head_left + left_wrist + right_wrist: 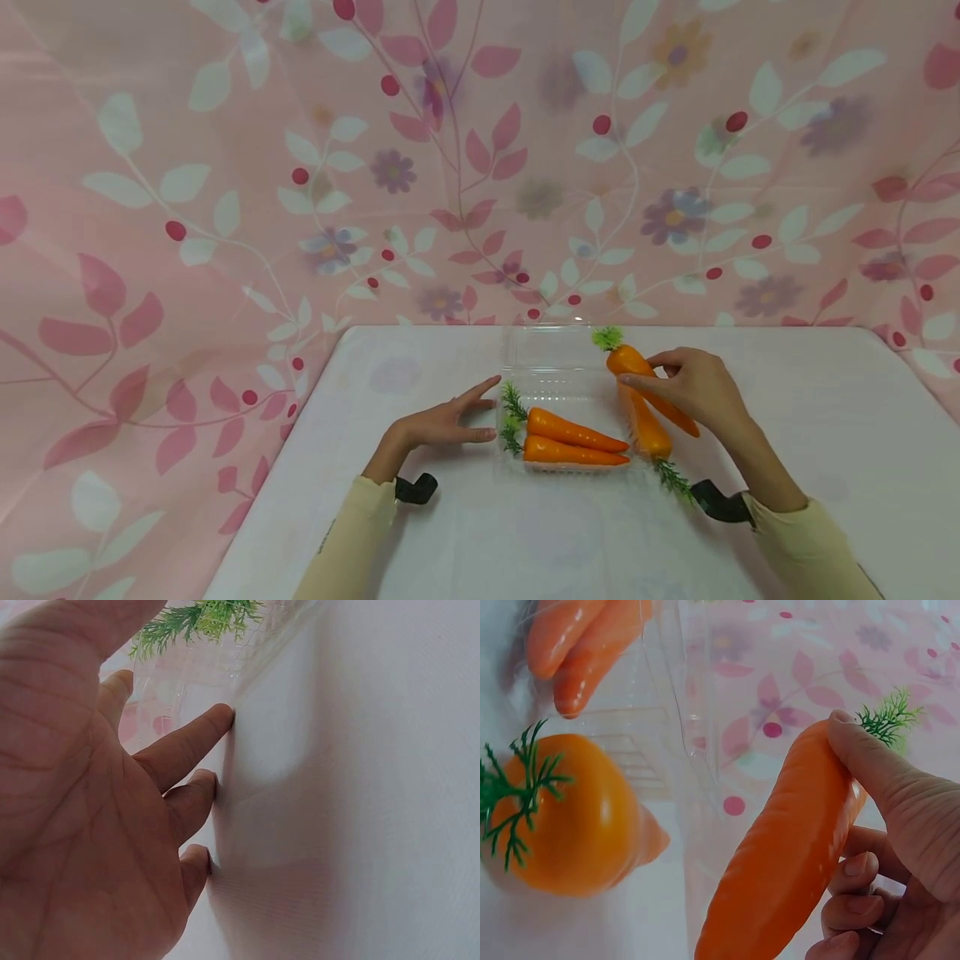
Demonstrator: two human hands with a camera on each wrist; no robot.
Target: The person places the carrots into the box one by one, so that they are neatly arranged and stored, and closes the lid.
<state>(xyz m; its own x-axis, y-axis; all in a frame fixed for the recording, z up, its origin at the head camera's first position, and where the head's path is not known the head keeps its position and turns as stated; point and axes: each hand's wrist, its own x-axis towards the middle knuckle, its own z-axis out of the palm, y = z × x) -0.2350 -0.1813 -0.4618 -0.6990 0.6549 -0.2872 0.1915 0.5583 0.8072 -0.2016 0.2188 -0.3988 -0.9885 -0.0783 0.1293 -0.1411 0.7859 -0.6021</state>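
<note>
My right hand point(699, 385) pinches an orange toy carrot point(780, 840) between thumb and fingers, above the right side of a clear plastic box point(566, 398). The carrot's green top points to the back and its tip to the front right. Two more carrots point(573, 429) lie side by side in the box, their leafy tops at its left wall. Another carrot point(652, 437) lies along the box's right side, under the held one, its leaves toward me. By the box's left wall, my left hand point(441, 423) has its fingers spread, with several fingertips on the table in the left wrist view.
The box's clear lid point(551, 346) is folded back toward the table's far edge. A white cloth covers the table point(465, 533). Behind it hangs a pink flowered curtain point(465, 192). Black wrist mounts point(722, 502) sit at both cuffs.
</note>
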